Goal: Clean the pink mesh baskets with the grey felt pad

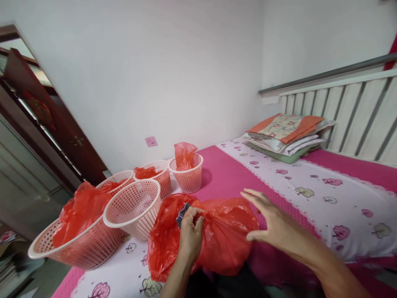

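My left hand (pixel 191 236) is closed around gathered plastic of a bulging red plastic bag (pixel 229 236), near the front edge of the bed. Against its fingers is a small dark grey-blue gathered fabric piece (pixel 182 215); whether it is also gripped I cannot tell. Loose red plastic (pixel 166 240) spreads out left of that hand. To the right, my right hand (pixel 268 215) is open, thumb and fingers apart, beside the bag's right side and holding nothing. What the bag contains is hidden. Close by on the left stands a pink perforated plastic basket (pixel 136 207), tilted in view.
More pink baskets with red bags in them stand on the bed: a large one (pixel 93 248) at front left, others (pixel 122 178) (pixel 164 178) (pixel 187 180) along the wall. Folded bedding (pixel 285 134) is stacked near the white headboard (pixel 350 107). A door (pixel 56 111) is at left.
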A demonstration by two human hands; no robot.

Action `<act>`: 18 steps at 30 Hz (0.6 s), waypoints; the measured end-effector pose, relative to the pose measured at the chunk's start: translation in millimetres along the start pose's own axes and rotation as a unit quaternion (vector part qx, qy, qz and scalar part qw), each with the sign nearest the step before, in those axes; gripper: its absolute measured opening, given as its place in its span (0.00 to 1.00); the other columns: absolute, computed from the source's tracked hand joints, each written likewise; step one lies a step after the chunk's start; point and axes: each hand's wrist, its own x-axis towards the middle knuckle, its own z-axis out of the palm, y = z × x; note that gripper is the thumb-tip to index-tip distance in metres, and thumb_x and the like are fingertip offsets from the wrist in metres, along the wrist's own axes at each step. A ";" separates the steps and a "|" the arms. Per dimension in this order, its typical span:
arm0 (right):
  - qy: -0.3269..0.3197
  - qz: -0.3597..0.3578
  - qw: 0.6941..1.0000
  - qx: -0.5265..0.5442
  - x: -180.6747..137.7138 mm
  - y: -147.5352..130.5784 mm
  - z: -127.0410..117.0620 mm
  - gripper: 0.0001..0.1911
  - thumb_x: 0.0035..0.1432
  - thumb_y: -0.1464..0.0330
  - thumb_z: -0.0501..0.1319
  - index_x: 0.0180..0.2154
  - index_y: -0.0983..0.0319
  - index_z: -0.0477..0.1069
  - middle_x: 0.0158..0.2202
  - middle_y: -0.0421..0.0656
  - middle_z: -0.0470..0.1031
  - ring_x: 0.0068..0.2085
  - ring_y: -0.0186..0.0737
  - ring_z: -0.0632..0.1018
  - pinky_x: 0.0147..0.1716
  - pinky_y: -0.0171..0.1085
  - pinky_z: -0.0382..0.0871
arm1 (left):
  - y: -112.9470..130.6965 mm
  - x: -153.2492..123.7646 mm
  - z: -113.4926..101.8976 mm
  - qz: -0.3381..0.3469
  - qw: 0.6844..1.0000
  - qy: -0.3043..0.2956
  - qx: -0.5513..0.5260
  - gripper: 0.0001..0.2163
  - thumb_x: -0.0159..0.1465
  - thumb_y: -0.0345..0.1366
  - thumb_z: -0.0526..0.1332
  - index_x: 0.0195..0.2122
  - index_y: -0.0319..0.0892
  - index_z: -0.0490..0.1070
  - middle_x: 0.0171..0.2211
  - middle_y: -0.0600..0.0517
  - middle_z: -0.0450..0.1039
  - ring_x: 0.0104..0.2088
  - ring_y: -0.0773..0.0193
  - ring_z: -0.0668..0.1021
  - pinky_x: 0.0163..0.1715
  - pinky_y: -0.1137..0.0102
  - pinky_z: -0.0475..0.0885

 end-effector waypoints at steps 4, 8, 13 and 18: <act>-0.041 0.012 0.997 0.068 9.6 -11.1 38.8 0.38 0.57 0.75 0.66 0.68 0.54 0.69 0.69 0.50 0.73 0.69 0.53 0.74 0.69 0.56 0.71 | 5.8 -3.7 8.4 0.039 0.999 0.024 -0.004 0.07 0.59 0.30 0.58 0.31 0.45 0.76 0.37 0.50 0.75 0.42 0.56 0.77 0.49 0.62 0.71; -0.043 -0.010 0.986 0.162 20.1 -35.7 68.7 0.30 0.65 0.78 0.55 0.65 0.55 0.73 0.61 0.51 0.80 0.63 0.48 0.81 0.66 0.56 0.74 | 6.1 -11.6 20.1 0.019 0.998 -0.037 -0.043 0.07 0.61 0.29 0.58 0.33 0.45 0.75 0.34 0.51 0.78 0.38 0.59 0.78 0.44 0.66 0.73; -0.095 0.015 0.964 0.247 7.9 -56.0 101.0 0.50 0.50 0.77 0.65 0.74 0.57 0.60 0.72 0.54 0.69 0.71 0.53 0.72 0.71 0.57 0.67 | 0.5 -20.2 31.3 -0.012 0.997 0.022 -0.077 0.06 0.60 0.30 0.60 0.35 0.45 0.75 0.31 0.53 0.78 0.33 0.60 0.78 0.39 0.68 0.74; -0.058 0.044 0.947 0.314 2.4 -52.4 122.9 0.33 0.57 0.74 0.62 0.64 0.57 0.71 0.60 0.51 0.81 0.59 0.50 0.83 0.62 0.52 0.77 | 8.1 -44.7 44.5 0.073 0.997 0.014 -0.031 0.11 0.61 0.26 0.58 0.34 0.46 0.78 0.33 0.51 0.81 0.37 0.59 0.82 0.41 0.66 0.77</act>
